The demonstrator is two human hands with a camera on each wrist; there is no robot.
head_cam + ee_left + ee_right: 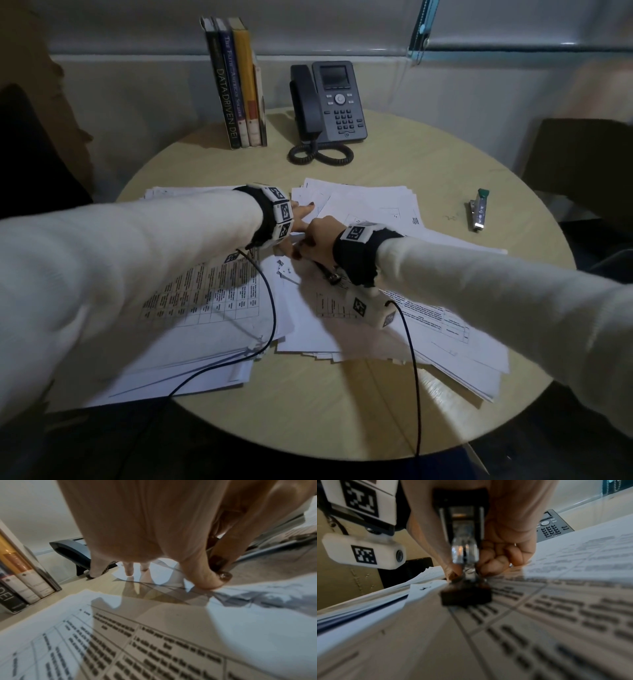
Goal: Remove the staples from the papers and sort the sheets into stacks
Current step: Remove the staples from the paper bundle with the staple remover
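Note:
Printed sheets lie in loose piles: one with tables at the left [212, 301], one at the right [428, 318], and one further back [370, 202]. My left hand [301, 216] rests on the papers where the piles meet, fingers straight, its thumb [211, 581] pressing down a sheet corner. My right hand [315, 240] is right beside it, gripping a black and chrome staple remover [464, 550]. The remover's tip sits at the corner of the printed sheet [556, 615]. The staple itself is hidden by the fingers and the tool.
A stapler [479, 212] lies at the right of the round table [342, 394]. A desk phone [329, 102] and upright books [236, 85] stand at the back. Wrist-camera cables [274, 308] trail over the papers. Dark chairs flank the table.

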